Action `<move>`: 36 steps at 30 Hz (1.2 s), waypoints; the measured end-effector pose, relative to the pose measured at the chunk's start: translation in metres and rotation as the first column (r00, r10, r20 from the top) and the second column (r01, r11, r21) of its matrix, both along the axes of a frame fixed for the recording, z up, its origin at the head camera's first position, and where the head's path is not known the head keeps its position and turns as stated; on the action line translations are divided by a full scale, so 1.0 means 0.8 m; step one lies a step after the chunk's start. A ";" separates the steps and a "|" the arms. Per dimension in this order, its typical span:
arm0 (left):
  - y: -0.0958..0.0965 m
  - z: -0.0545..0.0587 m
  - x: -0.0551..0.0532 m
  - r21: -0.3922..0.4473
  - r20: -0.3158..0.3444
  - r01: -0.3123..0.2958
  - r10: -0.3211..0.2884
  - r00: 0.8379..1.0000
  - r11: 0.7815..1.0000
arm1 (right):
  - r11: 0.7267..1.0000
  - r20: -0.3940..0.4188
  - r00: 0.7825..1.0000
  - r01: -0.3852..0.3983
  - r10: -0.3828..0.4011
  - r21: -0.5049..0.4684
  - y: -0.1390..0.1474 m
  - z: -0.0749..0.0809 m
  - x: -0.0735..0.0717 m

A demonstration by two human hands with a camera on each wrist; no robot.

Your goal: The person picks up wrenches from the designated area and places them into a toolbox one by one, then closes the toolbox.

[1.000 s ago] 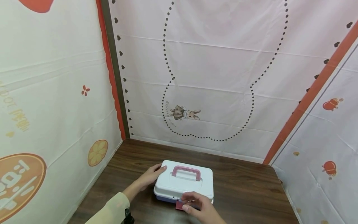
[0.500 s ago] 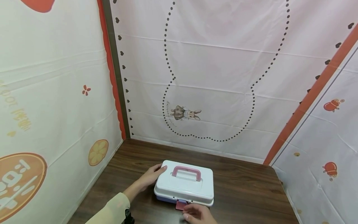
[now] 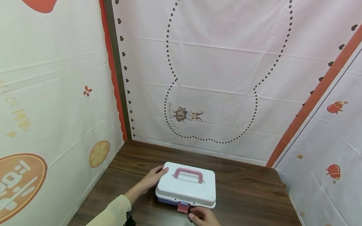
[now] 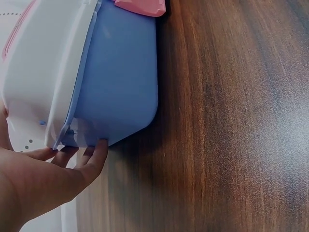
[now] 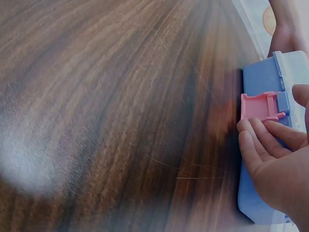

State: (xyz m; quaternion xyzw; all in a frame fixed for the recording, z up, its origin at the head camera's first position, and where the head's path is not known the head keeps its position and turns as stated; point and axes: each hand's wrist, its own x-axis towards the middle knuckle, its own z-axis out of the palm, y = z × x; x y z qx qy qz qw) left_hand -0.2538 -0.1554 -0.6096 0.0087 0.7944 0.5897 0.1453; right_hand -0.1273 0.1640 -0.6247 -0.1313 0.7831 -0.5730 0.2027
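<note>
A storage box with a white lid, a blue-purple base and a pink carrying handle stands on the table; its lid is down. My left hand holds the box's left end, thumb on the lid and fingers against the end wall. In the left wrist view, bent fingertips touch the blue base. The pink latch is flipped outward at the front. Just right of the latch is my right hand, its fingers loosely bent against the box front, with nothing seen gripped.
The box stands on a dark wood-grain table. Printed white cloth hangs on the left, at the back and on the right.
My right hand has moved down from the lid's front edge above the latch to the latch's right side. The latch now shows more fully. My left hand and the box stay put.
</note>
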 end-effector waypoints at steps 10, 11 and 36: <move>0.000 0.002 0.001 -0.003 -0.011 -0.007 0.007 1.000 1.000 | 0.996 0.122 0.991 0.062 -0.054 -0.059 -0.004 -0.010 0.000; -0.001 0.001 0.001 -0.002 -0.010 -0.008 0.008 1.000 1.000 | 0.996 0.126 0.991 0.059 -0.049 -0.071 -0.005 -0.010 0.000; 0.001 0.003 0.008 -0.013 -0.005 -0.041 0.041 0.999 0.999 | 0.948 0.071 0.986 -0.123 0.150 -0.294 -0.020 -0.025 -0.004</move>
